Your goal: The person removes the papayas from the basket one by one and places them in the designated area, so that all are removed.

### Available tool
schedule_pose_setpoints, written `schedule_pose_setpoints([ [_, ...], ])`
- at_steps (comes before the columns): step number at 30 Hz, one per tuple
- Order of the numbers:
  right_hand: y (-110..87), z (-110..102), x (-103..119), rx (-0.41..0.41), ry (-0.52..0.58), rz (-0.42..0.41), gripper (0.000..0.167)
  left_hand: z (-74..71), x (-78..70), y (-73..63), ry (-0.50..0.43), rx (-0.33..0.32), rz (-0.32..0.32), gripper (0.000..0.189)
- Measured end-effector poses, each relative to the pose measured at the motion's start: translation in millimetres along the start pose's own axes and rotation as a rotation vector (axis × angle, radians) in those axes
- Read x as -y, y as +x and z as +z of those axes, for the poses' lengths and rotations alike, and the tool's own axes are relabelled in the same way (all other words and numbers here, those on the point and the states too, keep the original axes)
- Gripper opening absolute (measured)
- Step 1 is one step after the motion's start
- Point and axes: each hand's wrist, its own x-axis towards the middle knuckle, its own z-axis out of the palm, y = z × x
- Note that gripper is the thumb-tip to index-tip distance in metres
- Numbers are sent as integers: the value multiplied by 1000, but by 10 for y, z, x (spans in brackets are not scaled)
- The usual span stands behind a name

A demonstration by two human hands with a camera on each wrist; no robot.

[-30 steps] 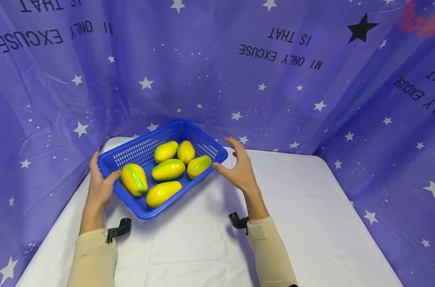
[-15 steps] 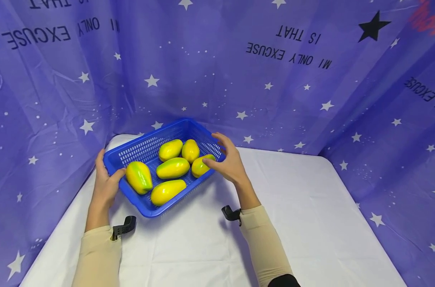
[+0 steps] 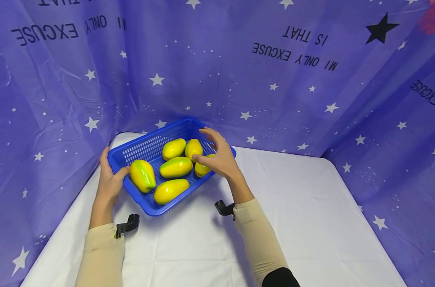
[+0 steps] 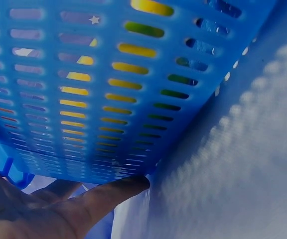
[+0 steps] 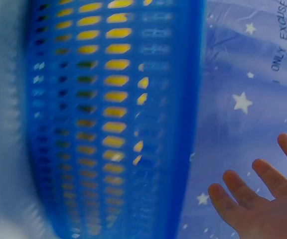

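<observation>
**Left hand holds the blue basket, right hand spread over its far end**

Head view: the blue basket (image 3: pixel 142 152) sits left of centre, its upper edge near the purple curtain (image 3: pixel 210 85). Bare white cloth (image 3: pixel 296 199) spreads broadly to its right and below. The left hand (image 3: pixel 108 185) grips the basket's left end, thumb at the rim, fingers outside. The right hand (image 3: pixel 219 155) hovers at the right end, thumb and fingers wide apart, holding nothing. Inside lie six glossy yellow fruits (image 3: pixel 176 167), oval and tinged green, one partly behind the right hand. The basket is slotted plastic with rounded corners. Upside-down black letters on the curtain read "MI ONLY EXCUSE" and "IS THAT", among white stars.

Left wrist view: the slotted wall fills the upper left, yellow and green showing through; its lower edge slants beside the cloth. The left hand's fingers reach along the basket at lower left.

Right wrist view: the blurred wall stands left of centre. The right hand's separated fingers show at lower right, apart from the wall; "ONLY EXCUSE" and "IS THAT" run sideways at upper right.
</observation>
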Motion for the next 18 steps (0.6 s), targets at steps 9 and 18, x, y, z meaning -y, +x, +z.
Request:
schedule_pose_setpoints([
  [9, 232, 163, 266, 30, -2, -70, 71, -16, 18, 32, 15, -9, 2, 87],
  [18, 418, 348, 484, 55, 11, -124, 69, -19, -11, 7, 18, 3, 1, 87],
])
